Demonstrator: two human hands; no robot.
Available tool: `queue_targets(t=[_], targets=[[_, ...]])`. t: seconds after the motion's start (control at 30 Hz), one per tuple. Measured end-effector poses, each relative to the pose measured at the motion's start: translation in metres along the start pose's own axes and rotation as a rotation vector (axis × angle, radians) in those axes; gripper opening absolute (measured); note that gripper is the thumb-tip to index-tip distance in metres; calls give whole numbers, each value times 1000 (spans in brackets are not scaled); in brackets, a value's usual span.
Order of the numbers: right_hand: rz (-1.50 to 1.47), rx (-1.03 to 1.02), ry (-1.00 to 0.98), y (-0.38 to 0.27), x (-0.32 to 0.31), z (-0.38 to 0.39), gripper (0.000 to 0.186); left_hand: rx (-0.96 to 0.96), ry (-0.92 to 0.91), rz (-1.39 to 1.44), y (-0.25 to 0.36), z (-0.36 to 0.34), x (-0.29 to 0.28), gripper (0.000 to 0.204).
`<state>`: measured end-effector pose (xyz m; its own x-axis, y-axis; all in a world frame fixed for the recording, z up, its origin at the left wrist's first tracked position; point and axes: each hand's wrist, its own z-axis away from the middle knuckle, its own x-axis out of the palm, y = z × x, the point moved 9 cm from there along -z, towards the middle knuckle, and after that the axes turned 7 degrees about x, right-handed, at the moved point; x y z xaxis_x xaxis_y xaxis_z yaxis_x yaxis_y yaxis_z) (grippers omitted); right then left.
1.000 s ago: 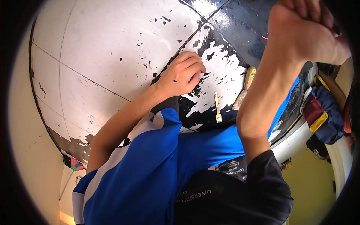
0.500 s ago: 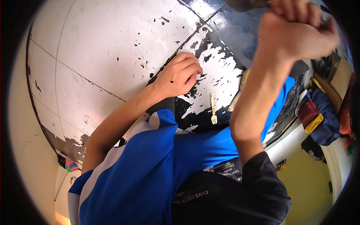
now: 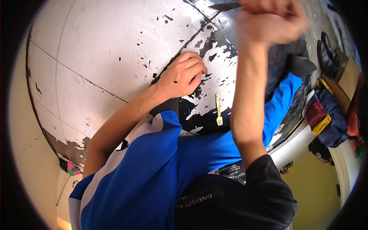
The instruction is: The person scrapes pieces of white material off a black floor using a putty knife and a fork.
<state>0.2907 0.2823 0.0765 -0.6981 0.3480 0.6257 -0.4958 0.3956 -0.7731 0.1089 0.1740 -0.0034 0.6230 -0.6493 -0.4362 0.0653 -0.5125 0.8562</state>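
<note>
At the top right my right hand is raised and blurred, closed round a tool with a dark, pointed, knife-like blade that sticks out leftward; its handle is hidden. My left hand rests by my bent knee with its fingers curled. Their undersides do not show, so I cannot see whether they hold anything. Under it lies the floor, white coating with chips and large torn patches where black shows through. A pale yellowish fork lies on the floor between my arms, tines toward me, apart from both hands.
My legs in blue trousers are folded on the floor. To the right are black shoes, a cardboard piece and a dark blue, maroon and yellow bag. Glossy dark tile lies at the top, and a wall stands at left.
My right hand and forearm have swung left with the blade, whose pointed end now shows more. My left hand and the fork look the same.
</note>
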Motion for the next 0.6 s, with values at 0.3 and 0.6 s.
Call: queue_targets(t=[0.3, 0.6], targets=[[-158, 32, 23, -29, 7, -17, 45, 5, 8, 11, 0, 0, 0, 18], [-235, 208, 195, 44, -36, 19, 48, -26, 8, 3, -4, 2, 1, 18]])
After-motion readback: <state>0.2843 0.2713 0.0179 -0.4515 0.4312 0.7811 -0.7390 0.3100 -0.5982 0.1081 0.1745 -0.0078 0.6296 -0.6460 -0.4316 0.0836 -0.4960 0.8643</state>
